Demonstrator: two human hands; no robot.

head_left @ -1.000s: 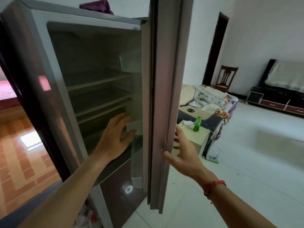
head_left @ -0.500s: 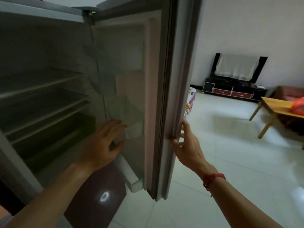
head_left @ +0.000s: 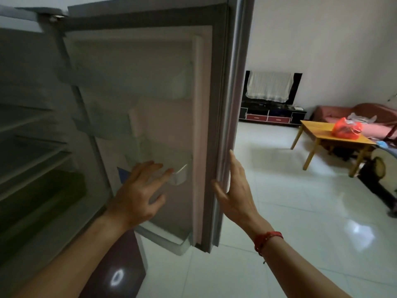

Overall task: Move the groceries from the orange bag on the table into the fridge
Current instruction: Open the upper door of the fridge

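The fridge [head_left: 32,130] stands open at the left with bare shelves inside. Its door [head_left: 227,87] is swung wide toward the room. My left hand [head_left: 139,194] lies flat with straight fingers against the lower clear door bin [head_left: 180,175]. My right hand [head_left: 236,190] rests with straight fingers on the door's outer edge, thumb on the near side. It holds nothing. The orange bag [head_left: 347,130] sits on the wooden table [head_left: 318,130] far across the room at the right.
A dark TV stand [head_left: 272,117] with a white cloth over it lines the back wall. A pink sofa [head_left: 365,112] sits behind the table. A dark object [head_left: 378,181] stands on the shiny white tile floor at the right.
The view has turned right, bringing the table and orange bag into sight. The door has swung wider. My right hand's fingers have straightened along the door edge; my left stays on the door bin.
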